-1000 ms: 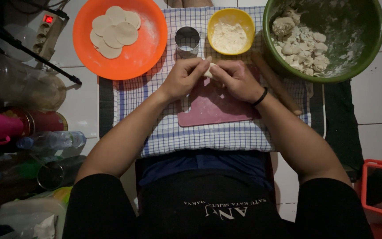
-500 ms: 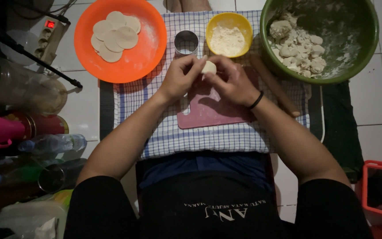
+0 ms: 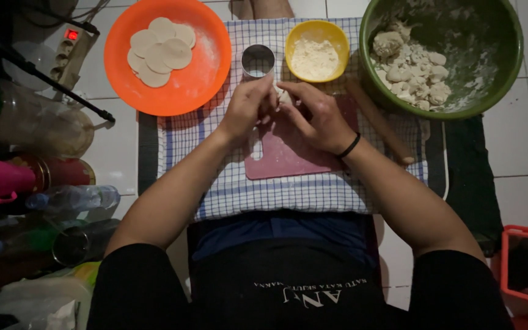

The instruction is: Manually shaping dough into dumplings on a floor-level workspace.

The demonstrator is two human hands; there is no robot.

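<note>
1. Closest to the person lies a blue-and-white checked woven cloth (image 3: 276, 195), soft and slightly rumpled, spread over the pale tiled floor.
2. On it sits a flat pinkish-red plastic cutting board (image 3: 288, 156) with rounded corners, dusted with flour.
3. Above the board's far edge the left hand (image 3: 245, 110) and the right hand (image 3: 322, 119) meet, fingers curled narrowly inward, pinching a small pale lump of soft dough (image 3: 284, 96) between them. A thin black band circles the right wrist.
4. Just right of the board a smooth brown wooden rolling pin (image 3: 379, 122) lies at a slant on the cloth.
5. Beyond the hands stands a short round shiny metal ring cutter (image 3: 258, 61), and beside it a small yellow plastic bowl (image 3: 294, 40) holding powdery white flour.
6. Far left, a wide orange plastic plate (image 3: 203, 79), floury, carries several thin flat round dough discs (image 3: 157, 49), overlapping.
7. Far right, a large deep green plastic basin (image 3: 496, 55) holds rough, torn chunks of pale dough, its inner wall smeared with flour.
</note>
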